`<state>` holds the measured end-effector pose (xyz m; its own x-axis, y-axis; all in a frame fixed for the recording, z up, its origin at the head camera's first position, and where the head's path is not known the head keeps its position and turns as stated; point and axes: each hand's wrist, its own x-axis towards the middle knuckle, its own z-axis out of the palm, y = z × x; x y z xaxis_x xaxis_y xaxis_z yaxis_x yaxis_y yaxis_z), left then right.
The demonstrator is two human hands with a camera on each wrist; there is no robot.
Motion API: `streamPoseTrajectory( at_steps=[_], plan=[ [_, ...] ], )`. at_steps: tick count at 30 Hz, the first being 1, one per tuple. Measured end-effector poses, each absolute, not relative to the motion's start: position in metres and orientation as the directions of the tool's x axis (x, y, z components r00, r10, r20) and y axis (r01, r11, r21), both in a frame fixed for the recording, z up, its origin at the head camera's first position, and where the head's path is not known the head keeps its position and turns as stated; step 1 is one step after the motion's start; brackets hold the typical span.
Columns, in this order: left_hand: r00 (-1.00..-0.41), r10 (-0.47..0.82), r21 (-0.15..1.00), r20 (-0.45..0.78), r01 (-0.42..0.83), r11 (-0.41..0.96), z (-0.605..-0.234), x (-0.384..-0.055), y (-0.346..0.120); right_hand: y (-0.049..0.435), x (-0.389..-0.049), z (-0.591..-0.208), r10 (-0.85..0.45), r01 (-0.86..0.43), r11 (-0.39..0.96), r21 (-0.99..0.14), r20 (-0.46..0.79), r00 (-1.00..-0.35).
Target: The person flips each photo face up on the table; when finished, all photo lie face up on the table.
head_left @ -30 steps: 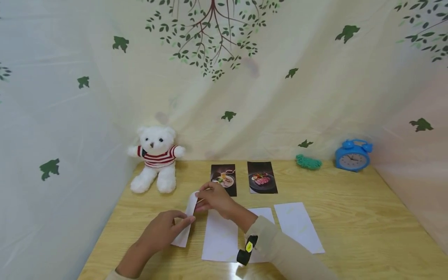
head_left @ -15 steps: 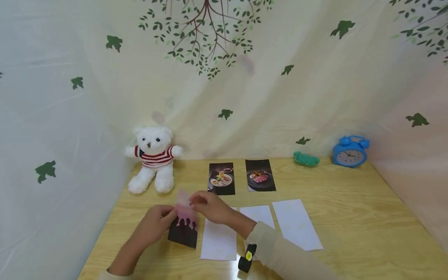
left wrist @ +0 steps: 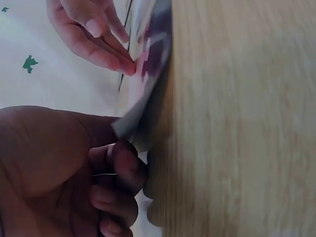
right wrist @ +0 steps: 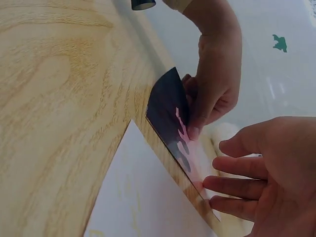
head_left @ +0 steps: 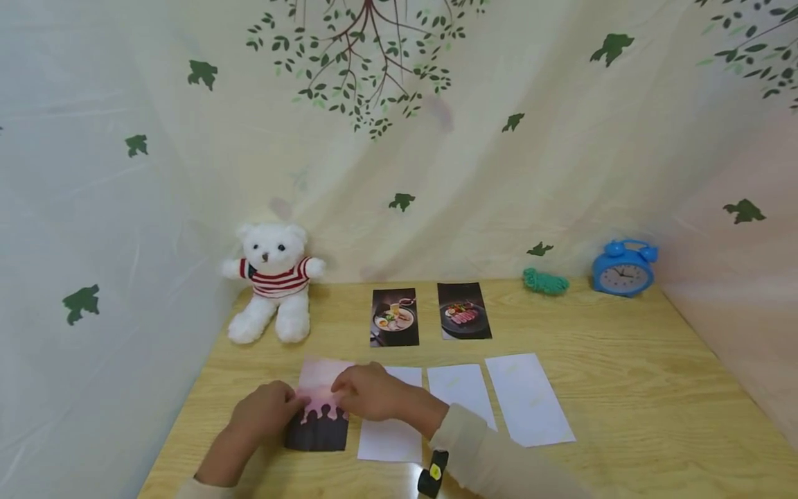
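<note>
Drawn nearer and squared up since half a second ago, the pink-and-black drip-patterned card [head_left: 316, 438] is being held printed face up between the hands, its left side being bowed up off the table [head_left: 654, 388]. Its left edge is being pinched by the left hand [head_left: 264, 410], thumb on the print; its right edge is only being touched by the outstretched fingertips of the right hand [head_left: 374, 391], which is not being closed.

With the hold being borne mainly by one side, the card could be twisted askew. Since a bend is being put into it by the pinch, it might be creased, or be left springing up at that edge once released. Just under the right hand, the nearest white card [head_left: 389, 447] could be nudged or overlapped, only a narrow gap being left. Should the right sleeve [head_left: 489, 450] be dropped, the middle white card [head_left: 458, 388] might be dragged. Beyond the right hand, the ramen picture card [head_left: 395, 319] seems less likely to be disturbed.
</note>
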<state>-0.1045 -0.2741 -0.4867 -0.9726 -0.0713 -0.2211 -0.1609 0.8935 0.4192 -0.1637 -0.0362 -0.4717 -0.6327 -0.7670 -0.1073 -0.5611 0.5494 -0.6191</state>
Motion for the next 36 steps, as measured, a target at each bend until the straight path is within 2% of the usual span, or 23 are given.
streamPoseTrajectory(
  at_steps=[3, 5, 8, 11, 15, 20, 22, 25, 31, 36],
  plan=[
    [-0.969, -0.074, 0.356, -0.237, -0.157, 0.921, -0.485, -0.103, -0.273, -0.035, -0.165, -0.473, -0.776, -0.541, 0.535, -0.649, -0.124, -0.619],
    [-0.965, -0.079, 0.336, -0.251, -0.163, 0.928, -0.468, -0.1, -0.265, -0.03, -0.169, -0.473, -0.787, -0.513, 0.509, -0.691, -0.132, -0.602],
    [-0.972, -0.065, 0.319, -0.224, -0.136, 0.938, -0.469, -0.101, -0.265, -0.016, -0.179, -0.47, -0.789, -0.456, 0.464, -0.759, -0.121, -0.602],
    [-0.977, -0.051, 0.317, -0.209, -0.117, 0.941, -0.463, -0.096, -0.253, 0.005, -0.186, -0.465, -0.743, -0.397, 0.469, -0.789, -0.11, -0.66],
    [-0.984, 0.035, 0.375, -0.176, -0.034, 0.926, -0.446, -0.086, -0.223, 0.03, -0.186, -0.458, -0.603, -0.316, 0.6, -0.735, -0.156, -0.782],
    [-0.951, 0.295, 0.452, -0.09, 0.225, 0.863, -0.443, -0.087, -0.192, 0.047, -0.174, -0.454, -0.424, -0.286, 0.791, -0.541, -0.148, -0.894],
    [-0.922, 0.383, 0.434, -0.065, 0.319, 0.843, -0.447, -0.09, -0.186, 0.051, -0.168, -0.455, -0.39, -0.289, 0.83, -0.477, -0.127, -0.912],
    [-0.894, 0.441, 0.4, -0.075, 0.378, 0.835, -0.451, -0.093, -0.181, 0.053, -0.162, -0.459, -0.368, -0.293, 0.855, -0.428, -0.101, -0.925],
    [-0.893, 0.436, 0.392, -0.111, 0.364, 0.845, -0.458, -0.098, -0.181, 0.054, -0.166, -0.467, -0.366, -0.309, 0.848, -0.431, -0.056, -0.929],
    [-0.895, 0.429, 0.424, -0.122, 0.344, 0.838, -0.458, -0.102, -0.183, 0.053, -0.172, -0.469, -0.348, -0.27, 0.839, -0.472, -0.082, -0.934]
  ],
)
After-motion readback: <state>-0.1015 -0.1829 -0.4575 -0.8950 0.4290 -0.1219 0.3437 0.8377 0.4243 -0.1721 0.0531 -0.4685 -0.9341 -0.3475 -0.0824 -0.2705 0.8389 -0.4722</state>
